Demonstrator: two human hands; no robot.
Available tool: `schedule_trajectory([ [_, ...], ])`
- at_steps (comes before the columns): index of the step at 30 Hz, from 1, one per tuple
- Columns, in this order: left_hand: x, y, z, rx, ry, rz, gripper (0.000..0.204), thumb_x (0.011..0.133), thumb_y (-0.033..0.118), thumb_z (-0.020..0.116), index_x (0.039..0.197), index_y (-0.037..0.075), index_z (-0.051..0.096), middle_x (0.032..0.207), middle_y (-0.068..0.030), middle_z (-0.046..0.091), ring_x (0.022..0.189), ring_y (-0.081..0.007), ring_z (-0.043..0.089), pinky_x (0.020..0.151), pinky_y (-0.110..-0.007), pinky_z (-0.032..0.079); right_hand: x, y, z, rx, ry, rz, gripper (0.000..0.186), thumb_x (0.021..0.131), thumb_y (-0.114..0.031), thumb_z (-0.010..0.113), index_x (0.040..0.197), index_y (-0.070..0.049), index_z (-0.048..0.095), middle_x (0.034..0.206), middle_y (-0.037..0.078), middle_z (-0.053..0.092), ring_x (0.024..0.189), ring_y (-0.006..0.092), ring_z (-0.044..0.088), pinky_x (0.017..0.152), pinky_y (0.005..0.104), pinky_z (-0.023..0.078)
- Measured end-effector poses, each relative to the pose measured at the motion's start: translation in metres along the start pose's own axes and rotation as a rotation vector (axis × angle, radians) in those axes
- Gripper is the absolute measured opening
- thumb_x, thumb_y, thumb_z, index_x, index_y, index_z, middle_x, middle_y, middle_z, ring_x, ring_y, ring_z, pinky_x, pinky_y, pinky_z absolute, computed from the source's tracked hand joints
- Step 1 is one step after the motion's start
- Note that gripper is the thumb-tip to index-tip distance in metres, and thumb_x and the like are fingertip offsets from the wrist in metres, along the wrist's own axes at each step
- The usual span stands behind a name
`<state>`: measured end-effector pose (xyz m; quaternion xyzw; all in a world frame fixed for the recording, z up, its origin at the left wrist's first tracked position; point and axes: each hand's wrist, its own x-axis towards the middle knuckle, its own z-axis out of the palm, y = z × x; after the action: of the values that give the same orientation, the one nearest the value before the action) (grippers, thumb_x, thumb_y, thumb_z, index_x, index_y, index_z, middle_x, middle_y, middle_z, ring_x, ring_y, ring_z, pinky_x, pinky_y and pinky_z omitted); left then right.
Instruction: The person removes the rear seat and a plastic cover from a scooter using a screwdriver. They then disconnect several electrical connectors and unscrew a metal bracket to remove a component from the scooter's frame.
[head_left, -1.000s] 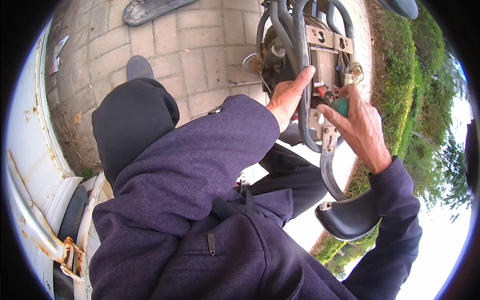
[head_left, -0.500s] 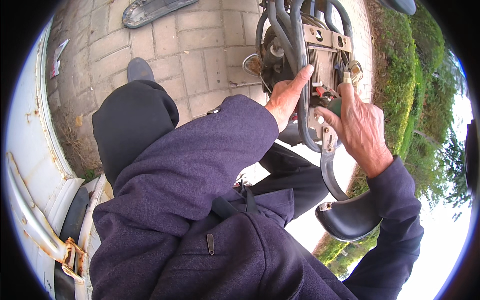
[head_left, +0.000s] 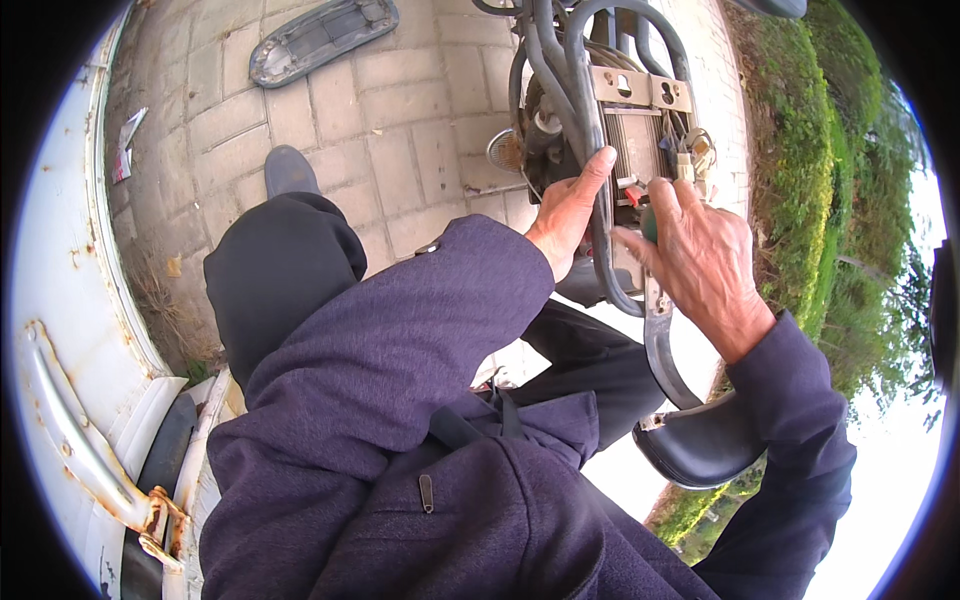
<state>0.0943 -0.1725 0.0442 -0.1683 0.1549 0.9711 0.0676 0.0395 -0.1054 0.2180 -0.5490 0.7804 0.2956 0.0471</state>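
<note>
Head view: person crouched over a stripped scooter/motorbike frame w/ dark tubes; both hands are up at the exposed motor block behind the tubes. Left hand lies against a frame tube, index finger stretched up along it, thumb side wrapped loosely; looks like bracing rather than a firm hold, and whether the fingers close fully round the tube I can't tell. Right hand has its grip clamped on a small green-handled tool, prob. a screwdriver; only a bit of the handle shows between thumb and fingers, and the tip is hidden. Tool sits just beside a small red part and a bundle of wires w/ a pale connector. Step in hand, by my read: working a fastener or terminal on the motor's side while the other hand steadies the frame. Next move prob. calls for keeping the tool seated square, turning w/o slipping into the wires, frame held firm. Black seat hangs low right, near the right sleeve. Brick paving below, a grey plastic panel lying on it well apart; hedge at right; white rusty vehicle body at left.
</note>
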Motion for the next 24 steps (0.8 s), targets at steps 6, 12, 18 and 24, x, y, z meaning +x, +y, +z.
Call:
schedule_trajectory([
  [6,-0.001,0.001,0.0,-0.01,-0.029,-0.036,0.084,0.091,0.081,0.057,0.138,0.012,0.063,0.12,-0.0047,0.069,0.113,-0.0171,0.065,0.101,-0.039,0.05,0.005,0.011,-0.007,0.045,0.099,-0.251,0.033,0.087,-0.027,0.076,0.107,-0.007,0.058,0.091,0.008,0.056,0.086,0.0281,0.065,0.074,0.0439,0.049],
  [12,-0.001,0.001,0.001,-0.003,0.018,-0.004,0.084,0.091,0.081,0.058,0.138,0.012,0.062,0.115,-0.0024,0.069,0.11,-0.0151,0.065,0.098,-0.038,0.051,0.003,-0.003,0.001,0.119,-0.066,0.078,0.042,0.084,-0.022,0.078,0.116,-0.005,0.057,0.099,0.011,0.057,0.093,0.03,0.062,0.08,0.0447,0.049],
  [18,-0.003,0.003,0.006,-0.031,0.066,0.021,0.079,0.092,0.078,0.059,0.124,0.007,0.072,0.105,-0.0045,0.075,0.096,-0.0139,0.069,0.084,-0.032,0.055,0.005,0.014,-0.009,0.116,0.011,-0.198,0.032,0.082,-0.02,0.078,0.105,-0.008,0.058,0.096,0.009,0.057,0.095,0.0281,0.061,0.082,0.0451,0.048],
  [24,-0.005,0.003,0.009,-0.048,0.093,0.034,0.077,0.092,0.079,0.06,0.119,0.008,0.073,0.105,-0.0033,0.074,0.094,-0.0144,0.069,0.084,-0.033,0.055,-0.001,-0.001,0.002,0.017,-0.03,0.05,0.039,0.087,-0.031,0.077,0.114,-0.008,0.059,0.095,0.009,0.057,0.092,0.0264,0.062,0.08,0.0432,0.047],
])
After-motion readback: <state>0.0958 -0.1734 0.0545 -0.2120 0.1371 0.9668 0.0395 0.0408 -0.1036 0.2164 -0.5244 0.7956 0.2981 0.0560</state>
